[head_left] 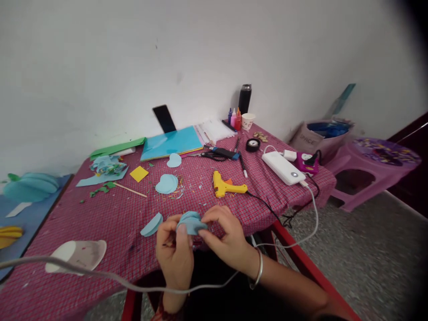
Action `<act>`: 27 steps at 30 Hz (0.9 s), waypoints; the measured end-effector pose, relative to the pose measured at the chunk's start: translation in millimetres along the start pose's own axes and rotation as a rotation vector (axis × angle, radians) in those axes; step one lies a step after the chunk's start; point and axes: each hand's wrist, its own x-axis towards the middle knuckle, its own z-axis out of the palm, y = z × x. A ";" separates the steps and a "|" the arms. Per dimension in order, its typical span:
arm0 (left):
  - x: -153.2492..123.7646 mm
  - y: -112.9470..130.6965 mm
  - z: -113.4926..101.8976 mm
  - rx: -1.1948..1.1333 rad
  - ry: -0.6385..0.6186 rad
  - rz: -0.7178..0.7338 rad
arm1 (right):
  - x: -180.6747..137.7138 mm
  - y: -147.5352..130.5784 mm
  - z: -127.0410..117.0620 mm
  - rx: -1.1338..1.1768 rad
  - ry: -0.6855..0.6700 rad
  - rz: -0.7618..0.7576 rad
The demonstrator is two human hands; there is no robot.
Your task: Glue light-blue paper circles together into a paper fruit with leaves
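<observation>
Between my two hands, at the table's front edge, is a small stack of light blue paper cutouts point(191, 222), partly covered by my fingers. My left hand point(175, 247) pinches its left side with the thumb in front. On the right side, my right hand point(227, 236) grips the paper between thumb and fingers. A folded blue paper cutout point(152, 224) lies just left of my left hand. Farther back rest a stack of blue heart-like cutouts point(166, 183) and a single blue cutout point(174, 160). A yellow glue gun point(220, 186) lies beyond my right hand.
A white cable point(113, 277) crosses in front of my left wrist. A paper cup point(76, 255) lies on its side at front left. Scissors point(214, 155), a black tape roll point(253, 145) and a white power bank point(282, 167) lie on the checked tablecloth point(110, 214).
</observation>
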 end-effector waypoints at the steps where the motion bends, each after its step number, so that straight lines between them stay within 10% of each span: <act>1: 0.6 0.9 -0.7 -0.013 -0.023 -0.023 | 1.1 0.2 -0.6 0.074 -0.008 0.068; 11: 14.4 4.8 -21.9 -0.117 -0.380 -0.231 | 6.4 5.0 1.8 0.733 -0.041 0.501; 27: 11.7 12.6 -13.9 -0.077 -0.394 -0.268 | 7.8 11.7 5.2 1.250 -0.155 0.836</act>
